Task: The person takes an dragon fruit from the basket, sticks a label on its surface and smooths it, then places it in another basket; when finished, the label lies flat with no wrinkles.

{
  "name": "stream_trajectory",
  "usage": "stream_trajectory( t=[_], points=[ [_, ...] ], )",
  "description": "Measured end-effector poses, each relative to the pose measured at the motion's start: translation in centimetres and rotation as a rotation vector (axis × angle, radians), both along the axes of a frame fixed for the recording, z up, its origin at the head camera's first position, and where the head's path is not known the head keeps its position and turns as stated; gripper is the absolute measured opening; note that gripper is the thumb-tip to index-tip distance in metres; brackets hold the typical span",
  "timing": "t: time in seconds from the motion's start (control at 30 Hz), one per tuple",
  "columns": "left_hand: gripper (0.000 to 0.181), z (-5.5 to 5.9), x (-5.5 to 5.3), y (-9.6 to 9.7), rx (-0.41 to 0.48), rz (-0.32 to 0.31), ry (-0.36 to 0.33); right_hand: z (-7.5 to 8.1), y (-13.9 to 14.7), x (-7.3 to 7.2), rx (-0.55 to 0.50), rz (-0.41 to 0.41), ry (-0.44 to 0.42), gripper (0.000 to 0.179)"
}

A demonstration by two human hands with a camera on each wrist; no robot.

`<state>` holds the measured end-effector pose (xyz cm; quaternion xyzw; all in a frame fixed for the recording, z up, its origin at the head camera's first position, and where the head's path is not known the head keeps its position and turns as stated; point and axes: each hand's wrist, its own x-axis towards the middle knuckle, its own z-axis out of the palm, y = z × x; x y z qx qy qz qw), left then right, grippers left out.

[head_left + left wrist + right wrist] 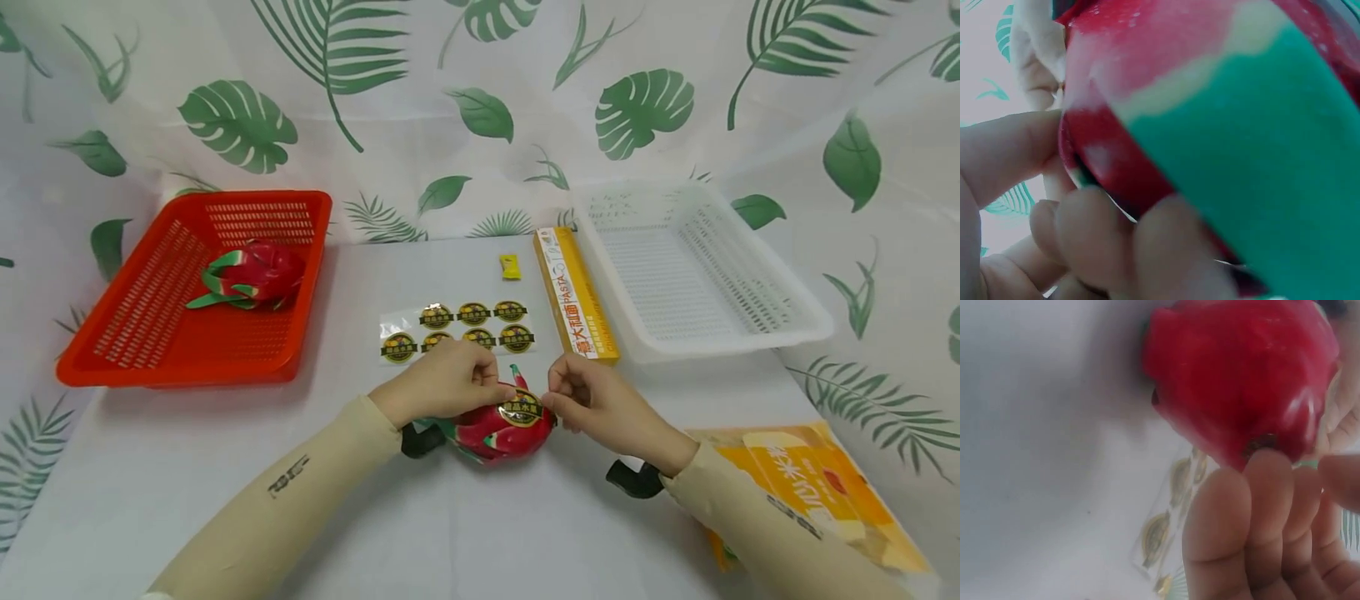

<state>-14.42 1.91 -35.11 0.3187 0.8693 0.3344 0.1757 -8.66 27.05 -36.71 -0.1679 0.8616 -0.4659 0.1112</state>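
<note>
A red dragon fruit (501, 437) with green-tipped scales lies on the table between both hands. An oval black-and-gold sticker (521, 408) sits across its upper side. My left hand (450, 379) pinches the sticker's left end between thumb and curled forefinger. At the opposite end, my right hand (600, 402) holds the sticker's edge with thumb and forefinger, right against the fruit. The left wrist view shows the dragon fruit (1147, 50) close up, with curled fingers below it. In the right wrist view, fingertips meet the lower end of the dragon fruit (1241, 375).
A sheet of stickers (480, 313) lies just behind the hands, with a small yellow packet (510, 267) beyond. A pasta box (573, 292) stands beside the white basket (757, 342). The red basket (180, 375) holds another dragon fruit (266, 271). An orange bag (817, 479) lies under the right forearm.
</note>
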Motion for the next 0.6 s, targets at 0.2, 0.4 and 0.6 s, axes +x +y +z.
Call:
stream_trajectory(
  t=[0.2,0.4,0.6],
  points=[
    [0.03,-0.6,0.1,-0.5,-0.029,0.023,0.089,0.9,1.9,0.7,-0.069,-0.177,-0.072,0.015],
    [0.04,-0.8,0.1,-1.8,-0.018,-0.051,0.071,1.5,5.1,1.3,-0.154,-0.347,-0.136,0.038],
    [0.06,-1.1,0.1,-2.3,-0.046,-0.115,0.029,1.8,8.5,2.2,-0.184,-0.407,-0.178,0.054]
  ],
)
